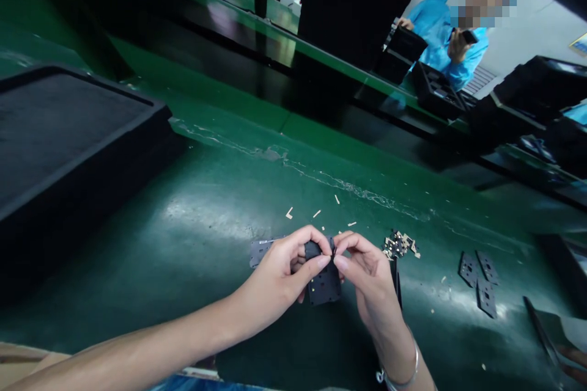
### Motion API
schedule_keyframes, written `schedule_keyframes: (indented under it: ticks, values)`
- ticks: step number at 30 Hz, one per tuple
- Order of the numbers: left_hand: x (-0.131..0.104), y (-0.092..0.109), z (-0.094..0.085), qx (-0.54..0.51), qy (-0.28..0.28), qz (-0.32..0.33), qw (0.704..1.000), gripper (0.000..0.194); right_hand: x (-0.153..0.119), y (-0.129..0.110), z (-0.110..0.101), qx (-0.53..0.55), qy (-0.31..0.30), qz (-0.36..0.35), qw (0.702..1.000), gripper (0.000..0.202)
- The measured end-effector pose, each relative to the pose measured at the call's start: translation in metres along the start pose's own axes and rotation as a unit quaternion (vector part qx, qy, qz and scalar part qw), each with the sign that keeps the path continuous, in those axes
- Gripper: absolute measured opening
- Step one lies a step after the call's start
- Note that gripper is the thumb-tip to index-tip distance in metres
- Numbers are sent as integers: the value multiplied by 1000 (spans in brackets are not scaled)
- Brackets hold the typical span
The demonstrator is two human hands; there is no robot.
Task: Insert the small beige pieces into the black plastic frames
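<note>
Black plate (326,288) extends below left-hand grip (277,278) and right-hand grip (367,269), both pinching its top.

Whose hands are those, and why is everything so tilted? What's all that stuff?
No robot here: the picture comes from a camera on a person's head, looking down at their own bare hands, so a tilted head may tilt everything. The left hand and right hand hold a flat dark piece. The green table also bears a pile of little bits, three dark plates and a big black tray. Beyond is someone in blue.
</note>
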State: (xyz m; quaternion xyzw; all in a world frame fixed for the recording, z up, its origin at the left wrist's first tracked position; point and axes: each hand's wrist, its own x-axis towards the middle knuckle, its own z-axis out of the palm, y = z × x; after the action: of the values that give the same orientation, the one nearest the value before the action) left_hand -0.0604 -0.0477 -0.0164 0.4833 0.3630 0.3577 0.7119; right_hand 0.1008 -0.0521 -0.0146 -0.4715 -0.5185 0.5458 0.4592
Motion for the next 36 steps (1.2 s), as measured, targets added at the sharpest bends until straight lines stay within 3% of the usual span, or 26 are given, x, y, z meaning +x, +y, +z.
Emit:
schedule_keyframes:
  ticks: [8, 12, 16, 19, 22, 36]
  values:
    - [-2, 2, 0, 34, 0, 18, 999, 13, 3, -3, -4, 70, -40, 52, 995, 19]
    - [-1, -1, 1, 5, 21, 2, 1000, 47, 0, -1, -2, 115, 28, 37, 992, 18]
    - [1, -2, 1, 8, 40, -5, 999, 37, -9, 3, 3, -17, 129, -25, 991, 10]
    - [0, -1, 1, 45, 46, 0, 998, 27, -14, 3, 8, -152, 172, -101, 968, 5]
    - [0, 1, 2, 88, 50, 26, 995, 23, -16, 3, 11, -213, 163, -151, 951, 7]
    - [-3, -6, 4, 245, 78, 122, 959, 30, -17, 5, 14, -241, 151, -190, 940, 15]
